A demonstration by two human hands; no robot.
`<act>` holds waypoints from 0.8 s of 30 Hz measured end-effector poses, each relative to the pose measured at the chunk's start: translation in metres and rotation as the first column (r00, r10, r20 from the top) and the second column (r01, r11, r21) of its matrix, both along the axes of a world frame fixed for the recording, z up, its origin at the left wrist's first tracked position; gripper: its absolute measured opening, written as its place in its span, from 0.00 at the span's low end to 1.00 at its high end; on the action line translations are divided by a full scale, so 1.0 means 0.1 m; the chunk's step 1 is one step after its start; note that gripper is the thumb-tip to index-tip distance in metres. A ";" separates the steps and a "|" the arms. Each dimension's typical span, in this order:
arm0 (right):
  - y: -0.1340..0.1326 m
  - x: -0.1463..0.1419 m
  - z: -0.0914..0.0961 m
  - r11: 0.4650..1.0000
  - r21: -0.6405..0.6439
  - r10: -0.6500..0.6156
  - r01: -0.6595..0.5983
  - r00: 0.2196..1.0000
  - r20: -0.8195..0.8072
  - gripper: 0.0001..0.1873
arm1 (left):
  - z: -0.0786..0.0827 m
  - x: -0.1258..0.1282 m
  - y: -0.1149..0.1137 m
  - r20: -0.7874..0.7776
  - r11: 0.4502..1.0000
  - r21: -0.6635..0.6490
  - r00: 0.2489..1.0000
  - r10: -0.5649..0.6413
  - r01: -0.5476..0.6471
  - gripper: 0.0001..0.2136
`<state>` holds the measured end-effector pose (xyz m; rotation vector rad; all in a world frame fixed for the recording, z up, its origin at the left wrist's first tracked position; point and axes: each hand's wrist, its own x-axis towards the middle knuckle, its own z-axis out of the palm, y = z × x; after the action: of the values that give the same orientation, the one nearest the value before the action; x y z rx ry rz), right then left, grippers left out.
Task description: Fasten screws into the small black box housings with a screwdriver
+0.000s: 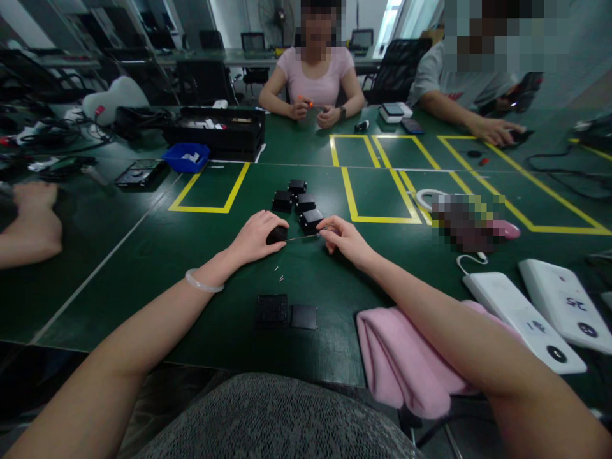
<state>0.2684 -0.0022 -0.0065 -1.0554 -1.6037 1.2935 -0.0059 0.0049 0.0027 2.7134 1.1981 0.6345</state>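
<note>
**Mia:** What was closest to the person?

**Ben:** A pink cloth (pixel 401 357) lay at the near edge of the green table (pixel 143 255), under the right arm. Two flat black plates (pixel 285 312) sat side by side in front of the person. Two white flat devices (pixel 540 312) lay to the right.

**Mia:** And a bit farther?

**Ben:** Two tiny screws (pixel 279 273) lay loose on the table, just past the plates.

**Mia:** What did the hands do?

**Ben:** The left hand (pixel 255 237) was curled over a small black box (pixel 276 235) and held it down on the table. A pale bangle (pixel 203 282) was on that wrist. The right hand (pixel 345 239) had its fingers pinched shut on a thin screwdriver (pixel 306 237). The thin rod lay almost flat, and its tip met the box.

**Mia:** Where were the other boxes?

**Ben:** Four more black boxes (pixel 299 203) sat in a bunch just behind the hands, near a yellow tape square (pixel 210 191).

**Mia:** What was far away?

**Ben:** A blue bin (pixel 185 157) and a black crate (pixel 215 131) stood on the left. Another person's arm (pixel 29 223) rested at the left edge. Across the table, a person in a pink shirt (pixel 315 76) held a small orange tool. A person in a grey shirt (pixel 454 83) reached out on the right.
</note>
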 end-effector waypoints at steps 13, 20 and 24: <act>-0.01 0.01 0.00 1.000 0.006 0.014 -0.014 1.000 0.000 0.09 | -0.01 0.00 0.00 0.000 1.000 0.006 1.000 0.004 -0.004 0.15; 0.01 -0.01 -0.03 0.998 -0.042 0.039 -0.042 0.997 -0.070 0.15 | 0.01 0.01 -0.01 -0.004 1.000 -0.015 1.000 0.009 -0.009 0.15; 0.01 0.00 -0.02 0.999 -0.024 0.034 -0.035 0.999 -0.035 0.13 | 0.01 0.01 -0.01 -0.005 1.000 -0.016 1.000 0.014 -0.014 0.15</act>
<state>0.2685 -0.0015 -0.0089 -1.0187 -1.5898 1.3508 -0.0051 0.0042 0.0034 2.6974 1.2191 0.6178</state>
